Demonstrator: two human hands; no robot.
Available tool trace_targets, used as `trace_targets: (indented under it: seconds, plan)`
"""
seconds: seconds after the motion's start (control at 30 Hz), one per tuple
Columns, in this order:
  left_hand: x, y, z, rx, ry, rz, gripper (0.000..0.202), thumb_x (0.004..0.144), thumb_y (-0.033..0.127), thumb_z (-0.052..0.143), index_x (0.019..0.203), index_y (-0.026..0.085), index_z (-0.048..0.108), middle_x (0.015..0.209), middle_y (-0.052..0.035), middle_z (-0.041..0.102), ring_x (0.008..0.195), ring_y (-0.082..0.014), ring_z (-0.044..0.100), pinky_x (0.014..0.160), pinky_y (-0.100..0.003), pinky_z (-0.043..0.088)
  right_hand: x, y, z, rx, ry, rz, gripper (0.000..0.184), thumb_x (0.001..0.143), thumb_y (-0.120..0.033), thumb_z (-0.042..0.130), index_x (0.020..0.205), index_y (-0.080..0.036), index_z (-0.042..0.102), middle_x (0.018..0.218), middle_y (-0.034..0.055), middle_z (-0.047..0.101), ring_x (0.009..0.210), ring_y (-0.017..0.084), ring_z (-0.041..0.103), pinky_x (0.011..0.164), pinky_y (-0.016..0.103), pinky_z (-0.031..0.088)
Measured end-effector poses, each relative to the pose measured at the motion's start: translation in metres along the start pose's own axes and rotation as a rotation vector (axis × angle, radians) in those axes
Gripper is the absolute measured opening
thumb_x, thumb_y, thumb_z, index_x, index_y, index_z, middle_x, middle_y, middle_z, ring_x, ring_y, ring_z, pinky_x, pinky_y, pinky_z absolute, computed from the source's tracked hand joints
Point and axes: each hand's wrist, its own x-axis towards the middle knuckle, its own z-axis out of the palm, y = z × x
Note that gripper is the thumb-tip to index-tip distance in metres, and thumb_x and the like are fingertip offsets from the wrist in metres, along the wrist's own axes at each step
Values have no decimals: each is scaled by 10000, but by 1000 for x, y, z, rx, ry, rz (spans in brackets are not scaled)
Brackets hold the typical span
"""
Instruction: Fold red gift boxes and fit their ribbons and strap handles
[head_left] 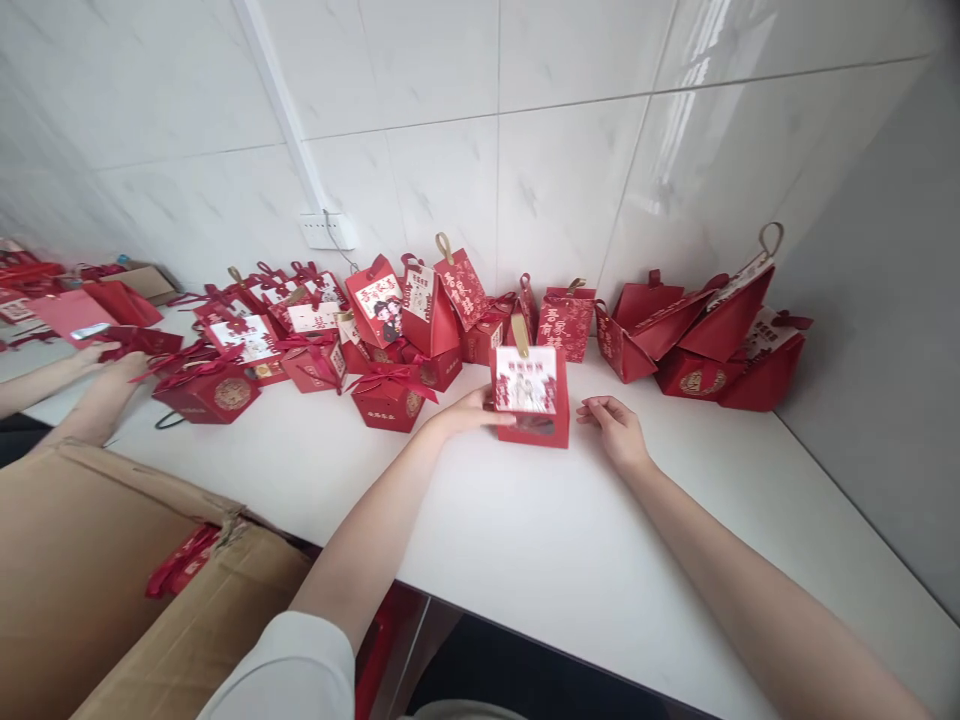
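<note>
A red gift box (559, 405) with a white printed front, a small clear window and a gold ribbon loop stands upright on the white table (517, 540). My left hand (474, 410) grips its left side, some fingers behind the box and the thumb near the window. Just right of the box, a small gap away, is my right hand (615, 425). Its fingers are curled with the tips close together; whether something tiny is between them I cannot make out. Left of my left hand sits a red box with a ribbon bow (390, 400).
Red gift boxes (375, 300) crowd along the tiled wall, with another pile (705, 330) at the right corner. A large open carton (172, 500) stands at the front left, red ribbon inside. Another person's hands (112, 375) handle a red box at far left. A socket (327, 232) is on the wall.
</note>
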Motion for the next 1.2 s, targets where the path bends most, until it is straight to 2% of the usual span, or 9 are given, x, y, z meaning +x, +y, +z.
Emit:
trace_targets:
  seconds: [0.2, 0.33, 0.43, 0.5, 0.63, 0.77, 0.9, 1.07, 1.2]
  plan:
    - [-72, 42, -11, 319, -185, -128, 793, 591, 246, 818, 1323, 222, 515, 1271, -112, 614, 1153, -285, 596, 958, -397, 482, -5, 2, 0, 6, -51, 30, 363, 793, -561, 630, 853, -203, 624, 832, 48, 684, 724, 207, 646, 802, 401, 494]
    - [-107, 79, -4, 450, 339, -97, 570, 861, 350, 558, 1402, 231, 426, 1348, -120, 553, 1207, -311, 547, 1043, -473, 394, -7, 3, -2, -16, -41, 57, 354, 783, -547, 644, 856, -200, 631, 817, 44, 674, 714, 211, 642, 815, 418, 485]
    - [-112, 103, 36, 576, 811, 96, 563, 942, 486, 353, 1418, 187, 381, 1452, -144, 428, 1371, -332, 357, 1150, -508, 229, -9, -1, -2, -33, -29, 70, 362, 774, -550, 643, 854, -197, 637, 822, 52, 675, 723, 215, 639, 814, 417, 489]
    - [-105, 113, 75, 678, 761, 179, 721, 874, 580, 453, 1455, 183, 298, 1549, -152, 257, 1448, -352, 187, 1182, -503, 155, -14, -7, -2, -49, -43, 80, 352, 770, -536, 645, 855, -195, 640, 821, 55, 678, 737, 215, 638, 800, 398, 494]
    - [-81, 119, 124, 773, 635, 17, 1008, 781, 594, 560, 1507, 149, 21, 1589, -190, 82, 1474, -372, 6, 1167, -566, 168, -29, -20, -13, -102, -71, 113, 281, 763, -463, 670, 853, -198, 641, 824, 39, 684, 771, 195, 636, 805, 341, 484]
    - [-71, 128, 94, 789, 421, -189, 840, 784, 304, 524, 1493, 93, 125, 1550, -230, 211, 1432, -343, 259, 1089, -425, 368, -44, -16, -38, -194, -83, 147, 304, 781, -492, 665, 881, -205, 666, 834, 33, 696, 777, 178, 639, 892, 336, 450]
    - [-65, 139, 40, 805, 98, -411, 432, 778, 227, 548, 1199, 132, 560, 1141, -178, 652, 938, -291, 664, 735, -358, 513, -50, -10, -56, -200, -118, 162, 325, 768, -521, 673, 877, -215, 671, 837, 29, 696, 783, 172, 635, 906, 326, 448]
    - [-68, 146, 18, 1123, 245, -286, 284, 853, 343, 554, 964, 103, 658, 887, -155, 676, 821, -266, 652, 651, -339, 466, -52, -11, -59, -273, -122, 177, 338, 757, -543, 659, 881, -229, 669, 839, 32, 702, 823, 201, 642, 966, 366, 432]
    - [-140, 176, 6, 1330, 290, -29, 414, 962, 393, 375, 906, 136, 696, 732, -93, 664, 718, -198, 636, 647, -309, 435, -52, -7, -64, -349, -113, 182, 348, 736, -575, 641, 892, -266, 672, 854, 41, 715, 933, 275, 648, 1034, 443, 395]
